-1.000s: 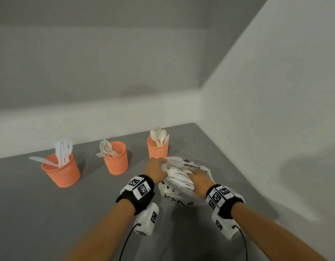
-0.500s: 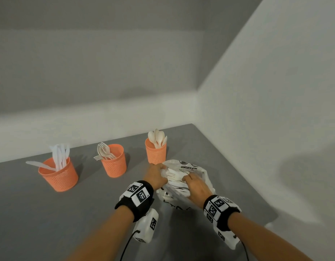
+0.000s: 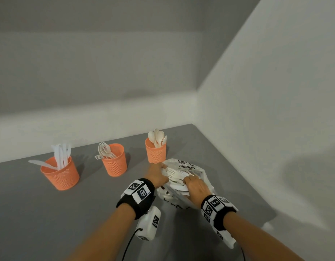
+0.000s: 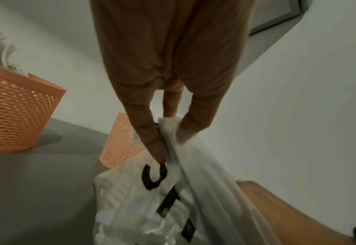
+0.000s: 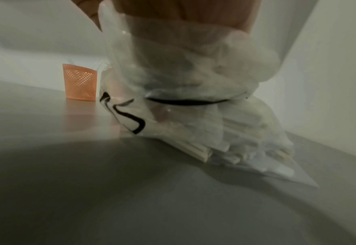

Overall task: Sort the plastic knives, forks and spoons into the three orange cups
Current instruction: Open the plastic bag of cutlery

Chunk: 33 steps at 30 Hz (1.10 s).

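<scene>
Hands first: the left hand (image 3: 157, 175) pinches the near-left lip of the clear plastic bag (image 3: 187, 187), thumb and fingers closed on the film, while the right hand (image 3: 196, 186) reaches into its mouth, fingers curled among the white cutlery (image 3: 179, 176); whether it has closed on one piece I cannot tell. Beneath everything lies the grey worktop (image 3: 50, 213), with the bag resting near its far-right corner, close to the right wall. Along the far edge stand the three orange cups, well apart: the left cup (image 3: 60, 174) with knives, one leaning out over its rim; the middle cup (image 3: 115, 162) with forks; the right cup (image 3: 155, 152) with spoons, just beyond the bag. Sorting seems well under way, with more pieces left in the bag, and the step in hand looks like drawing out the next piece. That next move calls for isolating a single utensil, lifting it free without snagging the film, identifying its type, and carrying it to the matching cup.
</scene>
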Tool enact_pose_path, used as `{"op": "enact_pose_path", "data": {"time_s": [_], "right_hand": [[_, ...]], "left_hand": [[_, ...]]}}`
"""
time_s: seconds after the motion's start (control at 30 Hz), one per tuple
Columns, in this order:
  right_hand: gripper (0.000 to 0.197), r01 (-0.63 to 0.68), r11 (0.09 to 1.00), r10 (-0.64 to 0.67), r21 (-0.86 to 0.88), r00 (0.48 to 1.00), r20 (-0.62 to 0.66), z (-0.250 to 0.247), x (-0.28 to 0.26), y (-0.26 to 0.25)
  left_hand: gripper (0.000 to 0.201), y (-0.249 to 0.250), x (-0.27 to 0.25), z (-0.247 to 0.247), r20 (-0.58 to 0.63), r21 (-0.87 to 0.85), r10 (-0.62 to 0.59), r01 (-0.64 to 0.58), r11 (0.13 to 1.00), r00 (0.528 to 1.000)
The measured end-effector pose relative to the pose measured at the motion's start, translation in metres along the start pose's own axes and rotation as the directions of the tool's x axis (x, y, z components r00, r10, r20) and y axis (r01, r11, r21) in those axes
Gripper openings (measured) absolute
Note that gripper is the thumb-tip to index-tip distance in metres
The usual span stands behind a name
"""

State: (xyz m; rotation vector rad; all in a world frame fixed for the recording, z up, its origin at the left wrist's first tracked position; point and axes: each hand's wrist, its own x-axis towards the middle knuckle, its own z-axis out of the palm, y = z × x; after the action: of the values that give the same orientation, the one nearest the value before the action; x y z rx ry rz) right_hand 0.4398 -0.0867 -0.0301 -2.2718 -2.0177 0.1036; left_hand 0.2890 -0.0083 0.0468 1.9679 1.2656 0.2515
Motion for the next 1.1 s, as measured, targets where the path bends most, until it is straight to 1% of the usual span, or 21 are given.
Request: {"op": "enact_pose_path", "data": {"time_s": [0.07,0.13,0.2,0.27,0.37,0.47,0.57,0.67,0.73,0.83,0.9,0.97,1.03,1.1], "right_hand": [[0.046,0.003,1.0,-0.003,0.006,1.0,0.004,0.004,-0.003,0.0],[0.053,-0.016,1.0,0.016,0.013,1.0,0.005,0.009,-0.007,-0.002],[0.059,-0.031,0.999,0.031,0.009,1.0,-0.005,0.01,-0.008,-0.005],[0.062,-0.033,0.999,0.033,-0.007,0.999,-0.014,0.007,-0.007,-0.006],[0.063,-0.028,0.999,0.027,-0.03,1.0,-0.01,0.005,-0.003,-0.005],[0.058,-0.042,0.998,0.043,-0.051,0.999,0.014,0.002,0.003,-0.006],[0.04,-0.069,0.997,0.069,-0.031,0.997,0.017,-0.004,0.013,-0.007],[0.027,-0.08,0.995,0.079,0.054,0.997,0.019,-0.006,0.018,-0.007],[0.029,-0.106,0.982,0.102,0.157,0.994,0.032,-0.005,0.019,-0.007],[0.041,-0.153,0.955,0.135,0.255,0.987,0.085,-0.009,0.019,-0.009],[0.047,-0.168,0.953,0.138,0.252,0.982,0.132,-0.01,0.021,-0.009],[0.046,-0.188,0.957,0.152,0.221,0.974,0.169,-0.011,0.022,-0.006],[0.043,-0.196,0.965,0.162,0.174,0.968,0.193,-0.013,0.023,-0.002],[0.042,-0.204,0.969,0.172,0.142,0.962,0.211,-0.017,0.024,0.001]], "left_hand": [[0.053,0.0,-0.001,0.0,0.016,0.022,-0.006,0.005,1.0,1.0],[0.054,0.0,-0.003,0.001,0.019,0.061,-0.017,0.016,0.998,1.0],[0.053,-0.001,-0.004,0.001,-0.004,0.094,-0.029,0.029,0.995,1.0],[0.054,-0.001,-0.006,0.002,-0.019,0.112,-0.045,0.047,0.993,0.999],[0.059,0.0,-0.01,0.0,0.011,0.106,-0.079,0.078,0.991,0.997],[0.06,0.005,-0.01,-0.003,0.042,0.046,-0.057,0.055,0.997,0.997],[0.054,0.015,-0.007,-0.007,0.042,-0.056,-0.028,0.03,0.998,0.999],[0.05,0.021,-0.002,-0.012,0.05,-0.064,0.001,0.003,0.998,0.999],[0.049,0.019,0.001,-0.013,0.049,-0.058,0.006,-0.003,0.998,0.999],[0.048,0.013,0.003,-0.015,0.014,-0.024,-0.017,0.017,1.0,1.0],[0.05,0.008,0.003,-0.017,0.004,0.053,-0.029,0.029,0.998,1.0],[0.053,0.004,0.002,-0.017,0.013,0.129,-0.031,0.029,0.991,0.999],[0.057,0.0,0.0,-0.016,0.031,0.119,-0.035,0.031,0.992,0.999],[0.058,-0.004,0.0,-0.012,0.032,0.067,-0.048,0.046,0.997,0.998]]}}
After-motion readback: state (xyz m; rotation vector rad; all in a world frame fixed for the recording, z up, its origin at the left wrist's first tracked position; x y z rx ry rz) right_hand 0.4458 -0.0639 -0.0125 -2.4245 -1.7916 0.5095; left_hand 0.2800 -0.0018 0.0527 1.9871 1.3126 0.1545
